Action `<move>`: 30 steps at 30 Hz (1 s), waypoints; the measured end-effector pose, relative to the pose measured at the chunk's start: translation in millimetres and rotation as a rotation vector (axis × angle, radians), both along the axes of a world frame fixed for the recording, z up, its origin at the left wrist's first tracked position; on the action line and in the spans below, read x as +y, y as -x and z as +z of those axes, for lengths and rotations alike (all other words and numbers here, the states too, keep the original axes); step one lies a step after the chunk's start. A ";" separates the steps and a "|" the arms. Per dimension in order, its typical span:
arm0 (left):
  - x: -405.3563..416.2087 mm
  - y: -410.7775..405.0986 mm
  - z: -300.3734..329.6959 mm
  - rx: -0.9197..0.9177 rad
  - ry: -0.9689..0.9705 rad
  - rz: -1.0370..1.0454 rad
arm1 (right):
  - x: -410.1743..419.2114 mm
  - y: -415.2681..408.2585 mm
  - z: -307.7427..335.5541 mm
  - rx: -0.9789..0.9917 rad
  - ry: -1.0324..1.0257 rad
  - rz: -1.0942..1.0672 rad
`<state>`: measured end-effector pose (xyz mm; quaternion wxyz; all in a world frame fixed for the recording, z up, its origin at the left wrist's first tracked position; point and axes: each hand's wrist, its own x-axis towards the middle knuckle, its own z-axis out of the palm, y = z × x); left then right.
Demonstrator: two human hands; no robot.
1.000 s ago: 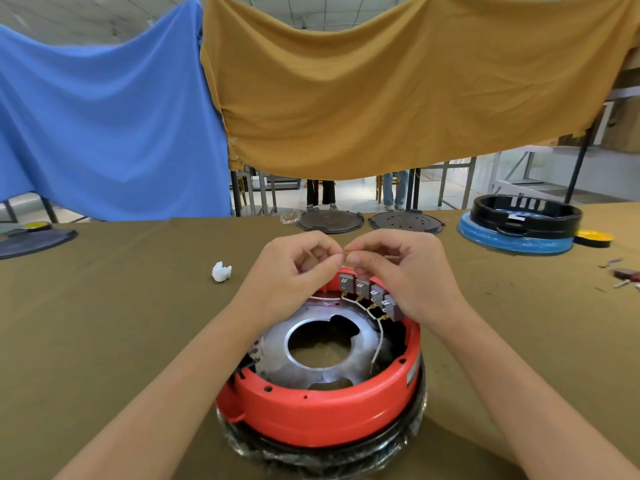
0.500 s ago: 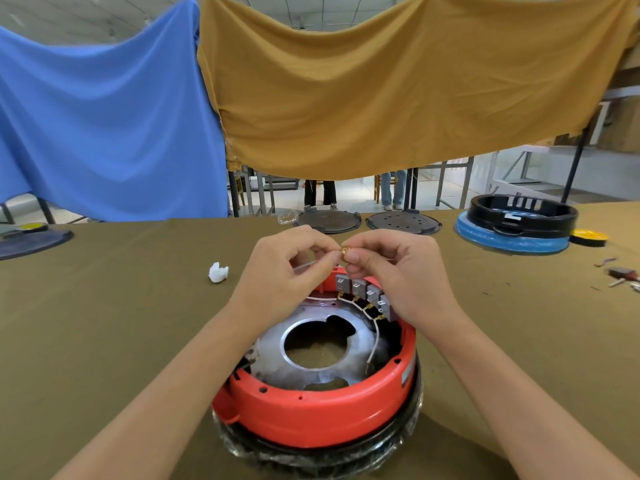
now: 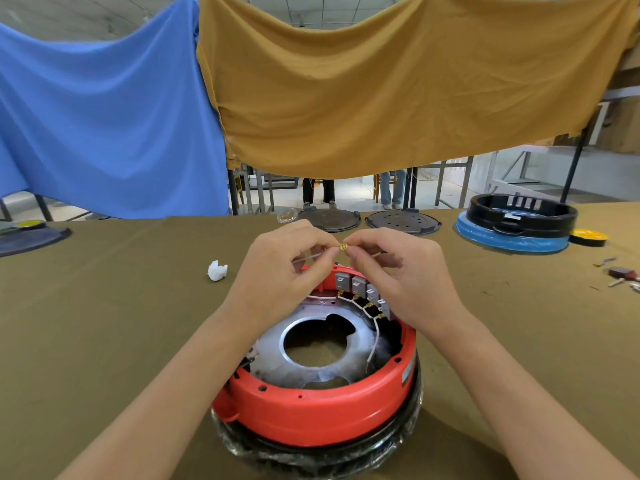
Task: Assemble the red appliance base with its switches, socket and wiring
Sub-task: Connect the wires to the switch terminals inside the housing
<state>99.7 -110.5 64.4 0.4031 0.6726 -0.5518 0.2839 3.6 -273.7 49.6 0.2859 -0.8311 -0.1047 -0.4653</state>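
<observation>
The round red appliance base sits on the olive table in front of me, on a black ring wrapped in plastic film. Inside lies a silver metal plate. Several grey switches line the far rim, joined by a white wire. Above the far rim, my left hand and my right hand meet. Both pinch a small brass terminal on a thin wire between thumb and fingertips.
A crumpled white scrap lies left of my hands. Two dark round lids sit at the table's far edge. A black ring on a blue base stands far right, with a yellow disc and small tools nearby.
Both hands have lifted slightly above the switches, and the brass terminal now shows clearly between the fingertips. The base has not moved.
</observation>
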 end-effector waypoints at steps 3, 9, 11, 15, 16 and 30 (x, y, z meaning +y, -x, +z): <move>0.4 0.6 0.2 -0.005 -0.008 -0.004 | 0.7 -0.2 -1.3 -0.013 -0.019 0.009; 1.4 0.3 1.1 0.023 -0.049 0.016 | -1.4 -0.7 -1.5 0.104 0.048 0.010; 1.5 1.7 2.2 0.027 -0.085 0.026 | -2.5 -1.1 -0.9 0.150 0.133 -0.023; 4.0 2.1 7.3 0.053 -0.194 0.024 | -4.3 -0.6 0.2 0.171 0.178 -0.032; 4.8 0.7 9.6 0.061 -0.227 0.020 | -4.3 -0.3 0.2 0.175 0.182 -0.028; 6.5 -2.9 13.9 0.050 -0.333 0.006 | -6.7 -1.0 0.2 0.195 0.209 -0.018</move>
